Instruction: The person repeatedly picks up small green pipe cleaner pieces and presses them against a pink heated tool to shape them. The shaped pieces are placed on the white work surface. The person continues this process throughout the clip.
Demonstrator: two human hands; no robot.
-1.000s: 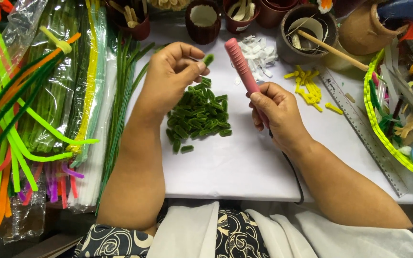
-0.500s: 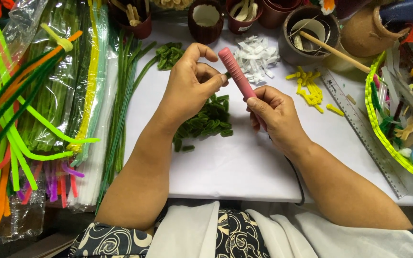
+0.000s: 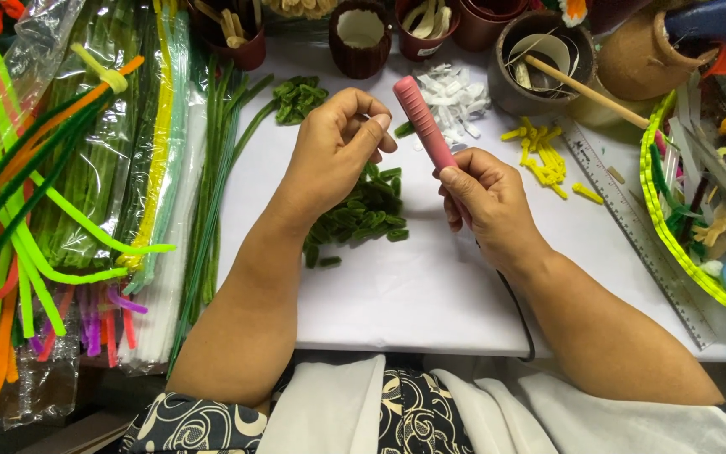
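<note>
White table (image 3: 430, 303) crowded with craft supplies. Pink ribbed tool (image 3: 427, 126) upright-tilted above table centre, right hand (image 3: 485, 197) wrapped around lower end. Left hand (image 3: 334, 151) beside tool tip, fingertips pinched narrow; what they pinch too small to tell. Pile of green pieces (image 3: 363, 220) under both hands. Second green heap (image 3: 297, 97) behind. White scraps (image 3: 455, 97), yellow bits (image 3: 541, 155), ruler (image 3: 640, 231) right. Pipe cleaner bundles (image 3: 69, 202) left, cups (image 3: 360, 35) at back.

The tool (image 3: 427, 126) gripped in the right hand's fingers (image 3: 464, 181) is pink and ribbed. Below the left hand's fingers (image 3: 371, 134) lie dark green pieces (image 3: 363, 219) on a white bench (image 3: 430, 294). Right of the fingers sit yellow pieces (image 3: 544, 155); beyond them, white pieces (image 3: 451, 97).
</note>
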